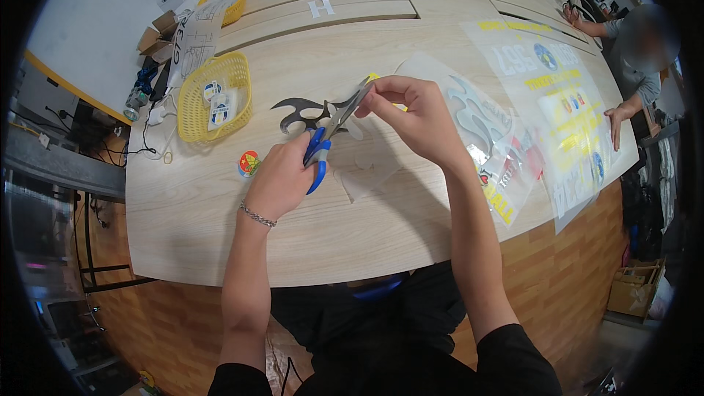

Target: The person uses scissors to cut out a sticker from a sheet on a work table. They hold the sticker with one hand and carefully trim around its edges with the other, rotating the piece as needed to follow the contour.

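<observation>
My left hand [283, 176] grips a pair of scissors [319, 157] by their blue handles, with the metal blades pointing up and right. The thumb and forefinger of my right hand [410, 113] are pinched together by the blade tips, at the right end of a black flame-shaped decal [300, 111]. The blades cross in front of the decal and hide part of it. Beneath the hands, a piece of translucent film [366, 179] lies on the table. Yellow bits of a sticker [373, 77] show around my right fingers. A round red and green sticker [249, 164] lies left of my left hand.
A yellow plastic basket [242, 115] holding packaged stickers stands left on the wooden table [341, 247]. Clear sheets with printed transfers [555, 93] cover the right side. Another person [632, 74] is at the far right edge. Cables [146, 143] and cardboard boxes [165, 25] are at left.
</observation>
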{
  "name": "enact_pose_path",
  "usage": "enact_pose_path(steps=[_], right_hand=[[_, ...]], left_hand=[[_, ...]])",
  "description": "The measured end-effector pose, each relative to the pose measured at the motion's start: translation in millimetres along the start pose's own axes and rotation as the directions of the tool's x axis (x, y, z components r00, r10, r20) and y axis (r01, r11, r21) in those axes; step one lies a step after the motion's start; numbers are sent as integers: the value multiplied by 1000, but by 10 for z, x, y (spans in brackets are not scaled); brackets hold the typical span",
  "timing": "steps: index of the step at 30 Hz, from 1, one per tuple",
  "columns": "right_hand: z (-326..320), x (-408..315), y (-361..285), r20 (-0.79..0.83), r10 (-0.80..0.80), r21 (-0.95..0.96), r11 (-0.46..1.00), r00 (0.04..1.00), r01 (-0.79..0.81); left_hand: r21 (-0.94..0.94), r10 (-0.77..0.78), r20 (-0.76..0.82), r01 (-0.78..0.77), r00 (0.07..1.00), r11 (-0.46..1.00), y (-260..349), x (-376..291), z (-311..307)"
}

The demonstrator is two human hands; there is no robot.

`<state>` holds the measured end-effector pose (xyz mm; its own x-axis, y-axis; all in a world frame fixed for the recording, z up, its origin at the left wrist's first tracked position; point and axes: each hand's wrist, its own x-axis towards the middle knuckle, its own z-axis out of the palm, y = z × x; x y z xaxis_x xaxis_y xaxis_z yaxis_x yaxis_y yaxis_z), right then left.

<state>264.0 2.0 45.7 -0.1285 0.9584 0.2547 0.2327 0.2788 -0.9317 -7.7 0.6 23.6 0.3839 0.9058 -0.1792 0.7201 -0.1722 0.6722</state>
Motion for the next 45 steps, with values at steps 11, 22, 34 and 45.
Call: enact_pose_path(steps=[11,22,34,45], right_hand=[[-27,-5,19,54,62,-28,998,997,-60],[-25,-9,15,82,89,-18,996,993,-88],[-21,-6,31,111,107,0,994,988,-108],[-23,6,53,116,109,10,994,987,-111]], left_hand=[[28,12,24,-13,1000,1000,-61,31,11],[72,20,-20,-19,1000,997,29,-6,-23],[103,-5,-5,6,1000,995,95,-28,-65],[116,-39,27,35,999,993,112,-20,-69]])
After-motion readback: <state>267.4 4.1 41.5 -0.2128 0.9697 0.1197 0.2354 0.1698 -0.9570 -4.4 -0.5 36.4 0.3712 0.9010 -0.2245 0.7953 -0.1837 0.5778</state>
